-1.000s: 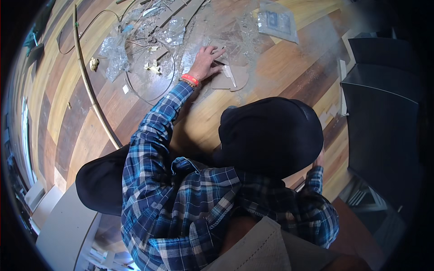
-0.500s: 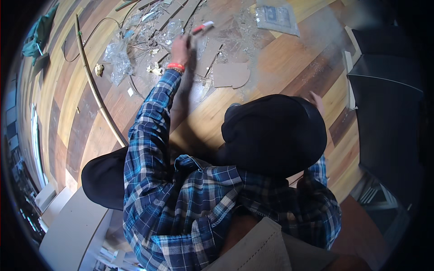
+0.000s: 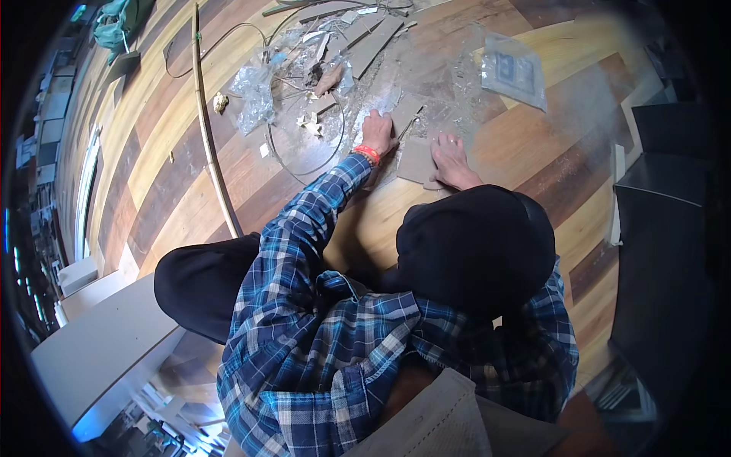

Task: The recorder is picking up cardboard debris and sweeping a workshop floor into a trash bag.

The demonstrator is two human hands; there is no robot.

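Observation:
I look down over a black cap and a blue plaid shirt to a wooden floor. My left hand (image 3: pixel 377 131), with a red wristband, rests at the edge of a flat brown cardboard piece (image 3: pixel 415 158) and is closed around a thin dark tool (image 3: pixel 404 126) whose tip touches the cardboard. My right hand (image 3: pixel 452 158) lies flat on the same cardboard, fingers spread, holding nothing. Crumpled clear plastic (image 3: pixel 381 95) lies just beyond both hands.
A thin wire loop (image 3: pixel 283 156) and clear plastic bags (image 3: pixel 255 91) lie to the left. A long thin stick (image 3: pixel 207 137) runs along the floor. Grey strips (image 3: pixel 369 46) and a bag with dark contents (image 3: pixel 514 70) lie farther off. Black furniture (image 3: pixel 670 228) stands at right, a white box (image 3: pixel 99 343) at lower left.
My left hand, lifted with a red-tipped tool half a second ago, has come down onto the cardboard. My right hand has come forward and now presses the cardboard.

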